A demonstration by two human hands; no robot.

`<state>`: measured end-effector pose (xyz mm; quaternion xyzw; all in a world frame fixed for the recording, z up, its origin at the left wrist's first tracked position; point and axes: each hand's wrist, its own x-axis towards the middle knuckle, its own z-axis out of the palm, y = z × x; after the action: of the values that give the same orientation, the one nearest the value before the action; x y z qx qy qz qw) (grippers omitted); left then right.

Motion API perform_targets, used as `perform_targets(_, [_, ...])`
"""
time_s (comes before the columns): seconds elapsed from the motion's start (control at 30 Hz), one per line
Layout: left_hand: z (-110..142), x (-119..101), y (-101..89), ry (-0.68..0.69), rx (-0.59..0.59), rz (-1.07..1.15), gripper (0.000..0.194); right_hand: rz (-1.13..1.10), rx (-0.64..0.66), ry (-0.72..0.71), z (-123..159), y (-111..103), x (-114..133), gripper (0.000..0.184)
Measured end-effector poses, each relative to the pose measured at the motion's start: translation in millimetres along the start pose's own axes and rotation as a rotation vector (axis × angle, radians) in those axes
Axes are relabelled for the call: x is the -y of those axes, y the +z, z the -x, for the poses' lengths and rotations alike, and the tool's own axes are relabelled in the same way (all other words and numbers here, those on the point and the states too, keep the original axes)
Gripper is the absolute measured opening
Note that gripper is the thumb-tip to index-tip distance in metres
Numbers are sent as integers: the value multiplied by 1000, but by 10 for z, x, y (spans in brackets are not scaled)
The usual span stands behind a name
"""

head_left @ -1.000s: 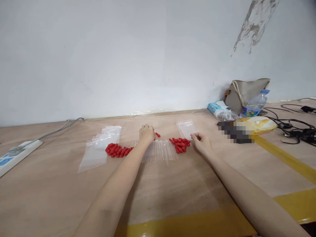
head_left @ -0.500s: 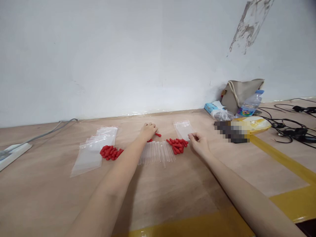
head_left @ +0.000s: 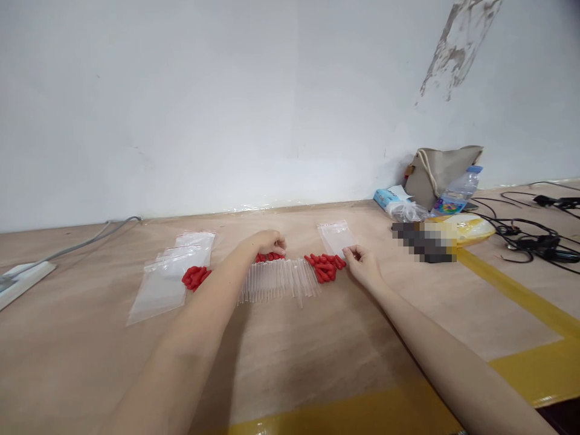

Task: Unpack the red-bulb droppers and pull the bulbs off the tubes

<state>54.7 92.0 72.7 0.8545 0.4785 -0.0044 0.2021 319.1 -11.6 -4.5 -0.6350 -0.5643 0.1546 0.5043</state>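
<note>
Clear thin glass tubes, like dropper pipettes, [head_left: 276, 283] lie side by side in a row. Just past their far ends, my left hand [head_left: 268, 243] is bent down with its fingertips closed on a red rubber bulb [head_left: 277, 256] beside others. My right hand [head_left: 365, 266] has thumb and fingers pinched together; what they hold, if anything, is hidden. It is beside the right pile of red rubber bulbs [head_left: 325, 267] and the near end of a clear zip bag [head_left: 336, 235]. Left of the tubes is another red bulb pile [head_left: 196, 278], partly covered by my left forearm.
Overlapping clear zip bags [head_left: 158, 290] lie at the left. A power strip [head_left: 27, 281] is at the left edge. Rightward are a tissue pack [head_left: 388, 197], water bottle [head_left: 460, 190], grey bag [head_left: 432, 175], yellow-white packet [head_left: 475, 229] and black cables [head_left: 544, 241]. A wall stands behind.
My left hand has turned and drawn its fingers in over the bulbs behind the tubes. The single red bulb beside it no longer shows apart. My right hand has hardly moved.
</note>
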Motion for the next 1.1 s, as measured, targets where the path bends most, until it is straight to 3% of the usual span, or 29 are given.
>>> perform_targets(0.17, [-28,56,-62,57,175,51,17,9,26,18,-15,-16,-22,36])
perform_targets(0.33, [-40,33,-52,72,199,34,9,16,33,19,7,-22,3,35])
perform_targets(0.43, [-23,21,-15,81,121,14,7,14,17,13,9,-16,2,35])
perform_targets(0.6, [63,-76,8,134,-195,6,16,0,-40,-38,17,-20,53,36])
perform_targets(0.73, [365,-297,92,224,-315,18,19,37,-126,-353,157,-51,309,26])
perform_targets(0.83, [750,-475,286,328,-351,15,22,110,-15,-618,384,-39,596,22])
perform_targets(0.9, [1014,-553,457,474,-373,-5,29,200,74,-748,556,4,757,29])
perform_targets(1.0, [1312,-569,716,439,-474,3,24,270,130,-909,762,99,889,18])
perform_targets(1.1, [1455,-479,931,432,-589,-71,24,325,157,-985,860,178,923,13])
